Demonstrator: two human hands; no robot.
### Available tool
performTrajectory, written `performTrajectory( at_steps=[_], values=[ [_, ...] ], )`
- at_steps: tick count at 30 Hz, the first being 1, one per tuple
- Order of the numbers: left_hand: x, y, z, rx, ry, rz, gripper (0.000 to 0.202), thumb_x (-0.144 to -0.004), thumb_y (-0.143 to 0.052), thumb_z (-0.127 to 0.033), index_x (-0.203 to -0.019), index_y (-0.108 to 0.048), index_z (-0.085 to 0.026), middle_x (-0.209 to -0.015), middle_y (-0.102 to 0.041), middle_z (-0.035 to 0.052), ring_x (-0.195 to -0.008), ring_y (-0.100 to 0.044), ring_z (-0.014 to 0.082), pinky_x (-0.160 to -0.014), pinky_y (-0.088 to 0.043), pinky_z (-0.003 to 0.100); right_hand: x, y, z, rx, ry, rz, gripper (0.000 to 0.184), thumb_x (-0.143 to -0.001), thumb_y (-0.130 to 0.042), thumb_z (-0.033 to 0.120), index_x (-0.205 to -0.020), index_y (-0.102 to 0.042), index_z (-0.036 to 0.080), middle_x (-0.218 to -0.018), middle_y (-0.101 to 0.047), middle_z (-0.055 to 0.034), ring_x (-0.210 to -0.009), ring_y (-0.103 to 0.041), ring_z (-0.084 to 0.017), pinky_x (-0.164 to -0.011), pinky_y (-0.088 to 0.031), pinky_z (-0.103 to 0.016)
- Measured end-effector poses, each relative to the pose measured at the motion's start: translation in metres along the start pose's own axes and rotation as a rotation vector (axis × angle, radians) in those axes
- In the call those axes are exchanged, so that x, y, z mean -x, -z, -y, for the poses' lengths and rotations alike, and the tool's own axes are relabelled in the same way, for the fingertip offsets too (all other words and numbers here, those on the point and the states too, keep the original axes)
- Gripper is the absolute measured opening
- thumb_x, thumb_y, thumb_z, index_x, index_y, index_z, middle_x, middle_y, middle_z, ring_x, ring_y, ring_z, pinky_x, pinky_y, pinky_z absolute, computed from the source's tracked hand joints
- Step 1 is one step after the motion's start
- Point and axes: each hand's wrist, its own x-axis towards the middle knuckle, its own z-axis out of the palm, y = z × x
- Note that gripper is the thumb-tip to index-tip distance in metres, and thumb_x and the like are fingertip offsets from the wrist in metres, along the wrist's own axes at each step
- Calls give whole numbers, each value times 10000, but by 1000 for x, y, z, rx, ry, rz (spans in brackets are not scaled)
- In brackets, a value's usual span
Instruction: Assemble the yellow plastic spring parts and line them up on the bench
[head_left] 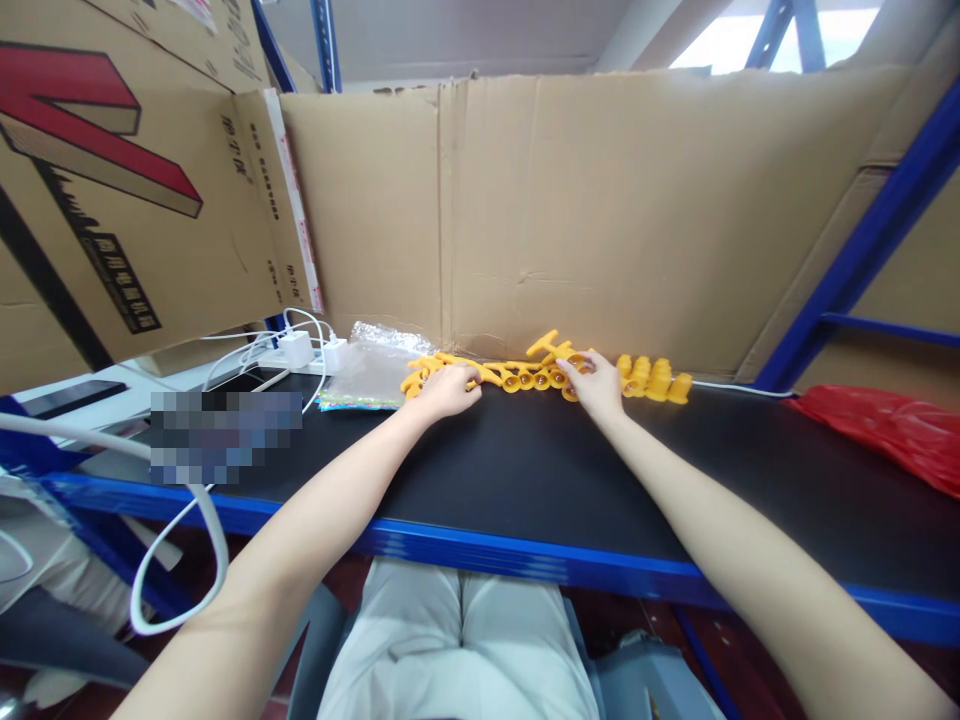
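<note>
A row of several small yellow plastic parts (525, 377) lies along the back of the black tabletop (525, 480), against a cardboard wall. My left hand (448, 390) rests on the left end of the row, fingers curled over some of the yellow pieces. My right hand (596, 385) reaches to the middle of the row, fingers pinched on a yellow piece there. More yellow cup-shaped parts (654, 380) stand just right of my right hand.
A clear plastic bag (375, 365) lies left of the parts. White chargers and cables (300, 350) and a dark phone (71, 397) sit at the left. A red plastic bag (892, 425) lies at the right. Cardboard (585, 210) closes the back; blue shelf posts (862, 250) frame the right side.
</note>
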Motion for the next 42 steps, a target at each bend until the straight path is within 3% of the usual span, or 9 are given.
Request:
performTrajectory(
  at_steps=[6, 8, 11, 16, 19, 22, 27, 34, 42],
  values=[
    [0, 0, 0, -1, 11, 19, 259, -763, -455, -240, -909, -660, -183, -964, -682, 65, -891, -619, 202, -809, -470, 321, -1, -4, -10, 397, 194, 99, 435, -757, -577, 534, -989, -634, 171, -1094, -588, -154, -1033, -536, -314, -868, -416, -450],
    [0, 0, 0, -2, 16, 23, 262, -763, -454, -243, -912, -662, -184, -960, -684, 65, -892, -620, 204, -806, -471, 322, -1, -5, -12, 443, 215, 123, 413, -766, -574, 522, -962, -636, 164, -1085, -575, -166, -1018, -537, -313, -857, -418, -441],
    [0, 0, -1, -1, 16, 24, 264, -764, -454, -242, -913, -666, -192, -959, -687, 62, -899, -621, 208, -809, -471, 324, -1, -6, -12, 443, 183, 156, 409, -754, -579, 535, -922, -639, 167, -911, -608, -147, -891, -572, -298, -798, -433, -440],
    [1, 2, -3, 21, 41, 26, 255, -757, -482, -240, -924, -671, -200, -956, -688, 56, -909, -620, 202, -814, -472, 307, -3, -9, -10, 357, 128, 174, 364, -720, -604, 519, -826, -635, 172, -640, -589, -75, -701, -580, -257, -722, -458, -433],
    [1, 2, -3, 24, 39, 25, 252, -758, -482, -239, -918, -673, -204, -950, -689, 54, -896, -624, 200, -807, -474, 305, -2, -10, -8, 196, -10, 233, 381, -705, -622, 487, -881, -618, 149, -596, -590, -60, -589, -579, -224, -666, -486, -423],
    [1, 0, -2, 10, 15, 15, 255, -764, -466, -241, -907, -673, -200, -944, -690, 56, -881, -628, 205, -799, -475, 315, 0, -12, -8, -81, -189, 278, 409, -715, -617, 469, -958, -589, 142, -673, -632, -91, -548, -596, -217, -605, -515, -420],
    [-1, -1, 1, -7, 0, 19, 261, -759, -460, -228, -908, -672, -195, -947, -691, 59, -854, -630, 206, -782, -477, 322, 2, -15, -10, -359, -292, 240, 367, -733, -615, 393, -1014, -573, 160, -940, -660, -156, -721, -661, -254, -688, -551, -435],
    [-3, 1, 12, -87, 122, 32, 333, -724, -455, -100, -956, -672, -200, -1004, -682, 80, -923, -620, 220, -786, -471, 314, 6, -15, -4, -363, -379, 288, 518, -759, -597, 232, -1245, -458, 116, -955, -662, -150, -626, -656, -193, -663, -571, -371],
    [-2, -4, 17, -196, 126, 209, 402, -728, -455, -77, -1054, -643, -219, -1124, -630, 102, -1072, -555, 268, -932, -407, 429, 9, -7, 9, -386, -357, 240, 449, -799, -537, 151, -1235, -437, 110, -861, -679, -87, -501, -606, -103, -483, -518, -206]
  ],
)
